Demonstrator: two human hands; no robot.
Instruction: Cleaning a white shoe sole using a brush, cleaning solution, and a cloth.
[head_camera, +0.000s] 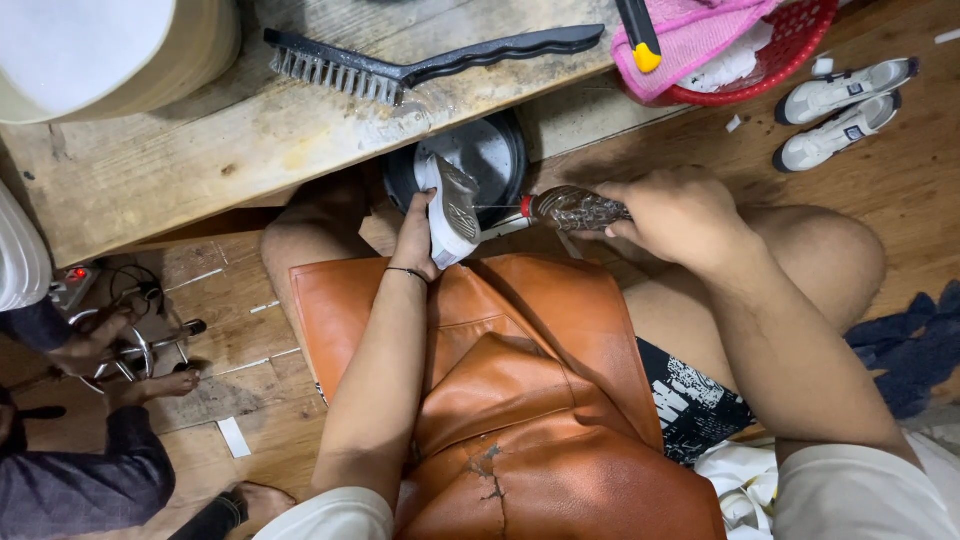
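The left hand (416, 238) grips a white shoe (452, 212). The fingers wrap around its back side, and the grey sole faces right. The shoe stands almost upright, just above the lap.

The right hand (682, 215) is closed tight around an awl (560, 209) with a dark, bumpy handle. A red ring sits where the handle meets the thin metal tip. The tip points left and touches the sole of the shoe. So the shoe is between the two hands, with the awl poking at it from the right.

Under both arms lies an orange apron (540, 400), with a small crack near the bottom. Just past the shoe, away from the body, is a round dark pot (500, 160) tucked under the edge of a wood bench (200, 150).

On the bench, beyond the left hand, lies a black brush (400, 60) with stiff wires. Beyond the right hand is a red basket (790, 50) with a pink cloth (690, 35) in it, and a knife (640, 35) with a yellow tip rests on the cloth. Far to the right of the right hand, a pair of white shoes (840, 110) sits on the floor. A blue cloth (915, 345) lies on the floor by the right knee.

Far to the left of the left hand, another person (90, 470) in dark clothes sits on the floor
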